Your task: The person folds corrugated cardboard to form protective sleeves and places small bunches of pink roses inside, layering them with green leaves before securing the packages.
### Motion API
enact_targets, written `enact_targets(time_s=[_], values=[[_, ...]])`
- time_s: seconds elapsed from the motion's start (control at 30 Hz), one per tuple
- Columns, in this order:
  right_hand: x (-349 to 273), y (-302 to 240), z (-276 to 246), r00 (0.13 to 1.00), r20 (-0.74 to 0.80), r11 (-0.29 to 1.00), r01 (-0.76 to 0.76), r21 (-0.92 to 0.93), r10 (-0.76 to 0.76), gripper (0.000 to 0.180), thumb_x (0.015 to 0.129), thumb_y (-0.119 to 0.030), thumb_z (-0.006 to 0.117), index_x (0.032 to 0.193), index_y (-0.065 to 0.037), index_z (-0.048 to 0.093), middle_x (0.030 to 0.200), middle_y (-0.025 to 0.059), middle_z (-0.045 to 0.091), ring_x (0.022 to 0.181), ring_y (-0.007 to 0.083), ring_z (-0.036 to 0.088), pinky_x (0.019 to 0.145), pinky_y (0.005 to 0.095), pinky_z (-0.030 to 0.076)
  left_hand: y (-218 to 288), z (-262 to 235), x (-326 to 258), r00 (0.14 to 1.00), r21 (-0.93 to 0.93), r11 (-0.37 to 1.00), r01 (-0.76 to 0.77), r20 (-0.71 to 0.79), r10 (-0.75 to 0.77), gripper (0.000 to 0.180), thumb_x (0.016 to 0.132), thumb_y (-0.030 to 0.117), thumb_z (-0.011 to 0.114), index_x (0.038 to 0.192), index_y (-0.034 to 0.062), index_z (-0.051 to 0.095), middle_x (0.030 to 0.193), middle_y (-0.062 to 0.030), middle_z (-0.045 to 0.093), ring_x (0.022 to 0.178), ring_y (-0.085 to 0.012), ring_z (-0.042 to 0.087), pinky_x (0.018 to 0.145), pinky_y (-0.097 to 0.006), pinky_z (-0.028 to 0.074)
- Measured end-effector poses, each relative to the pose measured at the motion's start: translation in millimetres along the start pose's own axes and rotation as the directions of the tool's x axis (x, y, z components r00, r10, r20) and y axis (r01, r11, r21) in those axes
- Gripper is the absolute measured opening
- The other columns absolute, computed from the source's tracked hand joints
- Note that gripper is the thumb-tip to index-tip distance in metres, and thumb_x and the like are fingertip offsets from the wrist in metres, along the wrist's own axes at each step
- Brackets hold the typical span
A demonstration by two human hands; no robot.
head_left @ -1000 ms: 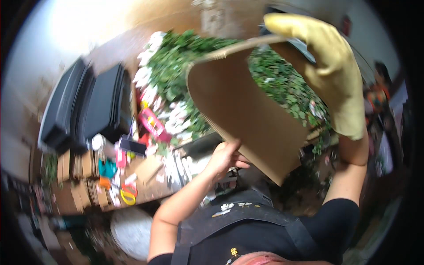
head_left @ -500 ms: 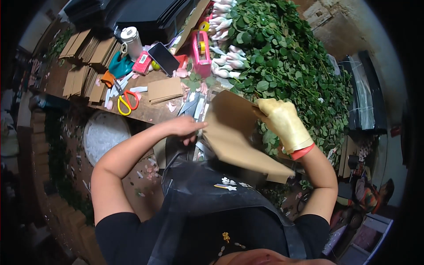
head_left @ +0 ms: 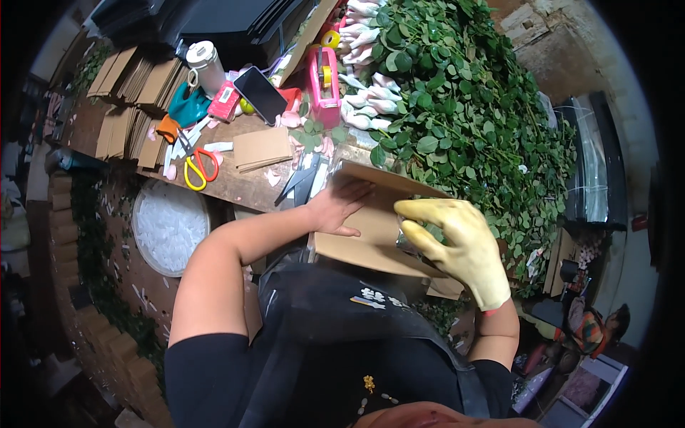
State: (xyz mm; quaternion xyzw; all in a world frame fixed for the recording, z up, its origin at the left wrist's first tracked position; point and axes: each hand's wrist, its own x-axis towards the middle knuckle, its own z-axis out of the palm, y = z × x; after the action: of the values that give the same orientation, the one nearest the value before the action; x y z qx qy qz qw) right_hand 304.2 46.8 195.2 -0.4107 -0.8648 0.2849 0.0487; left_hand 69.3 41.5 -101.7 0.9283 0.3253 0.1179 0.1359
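Note:
A folded brown cardboard sheet (head_left: pixel 378 246) lies in front of me at the table's near edge, its far and near flaps standing up. My bare left hand (head_left: pixel 341 207) presses flat on its inside, fingers spread. My right hand (head_left: pixel 457 239), in a pale yellow rubber glove, is at the sheet's right end, with a gap between thumb and fingers. Something small and shiny shows beside the gloved thumb, too hidden to name. Dark-bladed scissors (head_left: pixel 302 182) lie just beyond my left wrist.
Leafy rose stems (head_left: pixel 464 114) with white-wrapped heads (head_left: pixel 371 103) heap at the far right. Further left are a pink tape dispenser (head_left: pixel 325 100), phone (head_left: pixel 260 94), white tumbler (head_left: pixel 207 68), red-yellow scissors (head_left: pixel 202 169) and cardboard stacks (head_left: pixel 118 132). A tub (head_left: pixel 171 228) stands below. Another person (head_left: pixel 596 324) is at right.
My left hand has moved right from the sheet's edge onto its inner face. The right hand has come down and loosened its grip on the far edge; the sheet now sits lower, its flaps raised.

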Motion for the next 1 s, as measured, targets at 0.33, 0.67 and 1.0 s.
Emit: enact_targets(time_s=[0.33,0.67,1.0], values=[[60.8,57.8,55.1,0.995,-0.09,0.936,-0.074,-0.344,0.045,0.06,0.086,-0.024,0.079,0.136,-0.003,0.055,0.105,0.0187,0.071,0.097,0.0374,0.071,0.081,0.0478,0.059,7.6,-29.2,10.1,0.964,-0.095,0.988,0.121,0.249,-0.094,0.103,0.092,0.075,0.049,0.163,0.003,0.031,0.171,-0.0182,0.029,0.159,-0.0311,0.024,0.129,-0.051,0.016],[48.4,-20.6,120.5,0.888,0.457,0.915,0.22,-0.339,-0.044,0.03,0.094,-0.01,0.058,0.12,0.005,0.06,0.078,0.0196,0.072,0.079,0.0428,0.073,0.075,0.0494,0.06,3.3,-4.0,5.3,0.998,-0.022,0.999,0.024,0.065,-0.023,0.099,0.093,0.074,0.049,0.16,0.0015,0.038,0.172,-0.0174,0.026,0.161,-0.0297,0.022,0.13,-0.049,0.014],[244.4,-42.9,214.4,0.844,-0.208,0.788,0.335,-0.516,-0.495,0.053,0.089,-0.019,0.068,0.137,-0.002,0.056,0.127,0.0168,0.065,0.118,0.0347,0.063,0.101,0.0431,0.051,-0.7,3.8,8.8,0.999,-0.099,0.994,0.053,-0.007,-0.054,0.08,0.095,0.06,0.055,0.151,0.003,0.049,0.162,-0.0175,0.042,0.153,-0.0309,0.034,0.128,-0.05,0.019]])
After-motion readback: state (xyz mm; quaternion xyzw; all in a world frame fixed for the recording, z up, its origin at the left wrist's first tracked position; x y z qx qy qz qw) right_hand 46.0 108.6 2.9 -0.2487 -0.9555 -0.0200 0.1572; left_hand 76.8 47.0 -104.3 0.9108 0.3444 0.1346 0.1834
